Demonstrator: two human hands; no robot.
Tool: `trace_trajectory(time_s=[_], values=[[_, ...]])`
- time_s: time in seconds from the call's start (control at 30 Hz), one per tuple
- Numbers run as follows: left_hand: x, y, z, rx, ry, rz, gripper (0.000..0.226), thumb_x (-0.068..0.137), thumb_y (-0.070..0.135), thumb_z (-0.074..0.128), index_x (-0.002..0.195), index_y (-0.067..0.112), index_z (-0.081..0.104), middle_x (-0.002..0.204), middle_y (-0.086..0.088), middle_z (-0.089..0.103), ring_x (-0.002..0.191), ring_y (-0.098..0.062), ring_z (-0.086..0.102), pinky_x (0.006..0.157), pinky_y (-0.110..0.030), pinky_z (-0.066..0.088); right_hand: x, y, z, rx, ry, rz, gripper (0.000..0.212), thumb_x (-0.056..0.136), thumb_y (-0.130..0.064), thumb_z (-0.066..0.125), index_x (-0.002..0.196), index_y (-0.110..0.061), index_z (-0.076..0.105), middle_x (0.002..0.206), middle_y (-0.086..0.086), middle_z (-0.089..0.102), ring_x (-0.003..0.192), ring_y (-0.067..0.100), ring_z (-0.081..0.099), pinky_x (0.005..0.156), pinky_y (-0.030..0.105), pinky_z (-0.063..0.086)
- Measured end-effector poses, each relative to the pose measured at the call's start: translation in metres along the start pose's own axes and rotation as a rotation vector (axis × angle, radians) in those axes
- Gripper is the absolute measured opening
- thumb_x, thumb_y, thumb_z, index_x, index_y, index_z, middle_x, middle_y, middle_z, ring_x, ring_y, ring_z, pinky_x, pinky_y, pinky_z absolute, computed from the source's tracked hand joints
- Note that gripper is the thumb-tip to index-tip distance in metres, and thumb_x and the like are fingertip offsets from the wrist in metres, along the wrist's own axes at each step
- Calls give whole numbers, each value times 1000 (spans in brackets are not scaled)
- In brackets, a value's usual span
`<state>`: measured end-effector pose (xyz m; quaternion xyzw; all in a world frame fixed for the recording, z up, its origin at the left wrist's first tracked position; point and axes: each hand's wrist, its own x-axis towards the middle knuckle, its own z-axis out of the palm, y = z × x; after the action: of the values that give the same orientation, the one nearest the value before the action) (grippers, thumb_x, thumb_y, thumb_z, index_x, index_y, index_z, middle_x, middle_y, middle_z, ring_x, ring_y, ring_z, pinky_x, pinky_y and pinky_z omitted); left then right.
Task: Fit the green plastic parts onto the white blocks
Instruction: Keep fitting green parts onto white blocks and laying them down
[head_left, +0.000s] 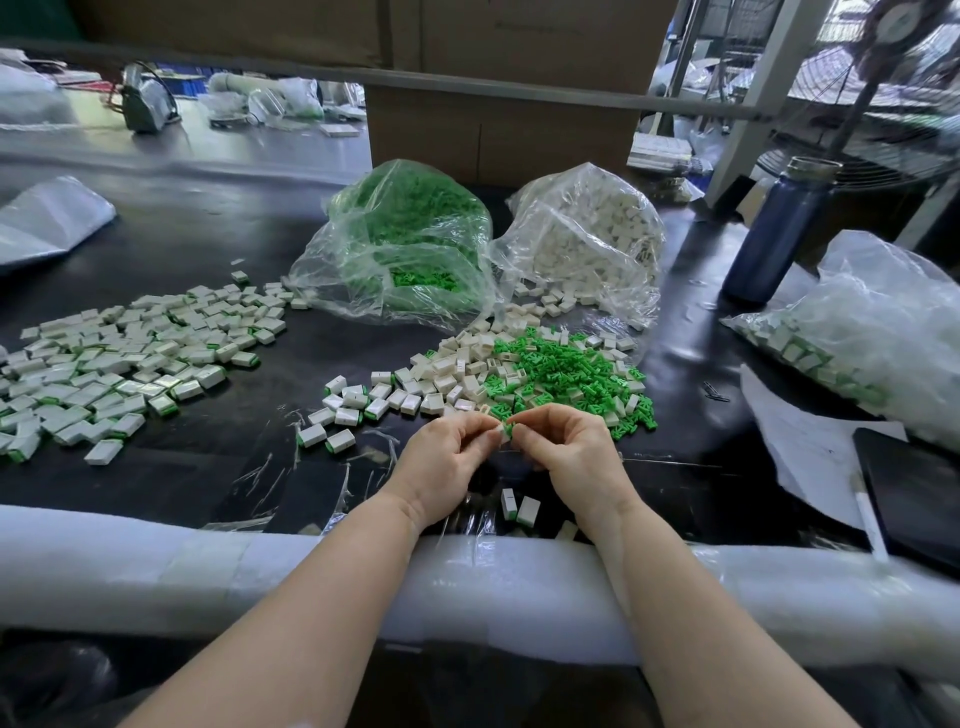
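Over the black bench, the left hand pinches a white block while the right hand pinches a green part against it (both hands' fingers curled tight).

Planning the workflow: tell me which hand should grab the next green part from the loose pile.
Right, probably. The right hand sits just below the loose green parts, which lie ahead and to its side. The left hand is farther from them, nearer the white blocks. Both hands pinch the current piece.
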<state>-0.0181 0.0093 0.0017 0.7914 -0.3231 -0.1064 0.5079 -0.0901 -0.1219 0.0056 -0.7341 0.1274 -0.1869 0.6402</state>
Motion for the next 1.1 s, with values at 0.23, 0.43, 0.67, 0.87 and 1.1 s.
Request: trace_trajectory(time_s=[0.23,0.43,0.67,0.87,1.1], values=[[-1,1,-1,-50,-21,-39,11,90,18,59,94,21,69,84,8,68,89,-12,63,85,-21,47,0,1,1,-59,50,-3,21,81,-6,69,65,-20,64,61,-3,63,51,0,53,52,13,43],[-1,0,0,28,-29,-42,11,90,17,59,93,16,70,85,0,69,89,-19,63,89,-37,48,0,0,1,-128,14,17,20,81,-4,68,65,-15,63,58,-2,57,52,3,49,54,16,41],[-2,1,1,146,-27,18,13,90,16,59,95,12,70,79,13,58,86,-14,58,85,-27,45,-1,-2,-1,-170,-20,35,25,81,-2,67,61,-16,61,55,-5,53,51,3,45,56,18,39],[-3,3,1,191,-33,28,15,91,16,58,97,11,70,78,14,56,85,-13,56,82,-23,43,-2,-3,-2,-209,-45,35,24,81,-4,67,62,-16,61,56,-4,53,53,4,44,57,19,40],[-3,4,2,162,-16,37,18,91,16,57,102,10,70,94,-1,66,92,-17,60,88,-31,46,-3,-3,1,-129,-1,22,21,80,-3,69,64,-14,63,56,-4,56,50,0,48,54,14,41]])
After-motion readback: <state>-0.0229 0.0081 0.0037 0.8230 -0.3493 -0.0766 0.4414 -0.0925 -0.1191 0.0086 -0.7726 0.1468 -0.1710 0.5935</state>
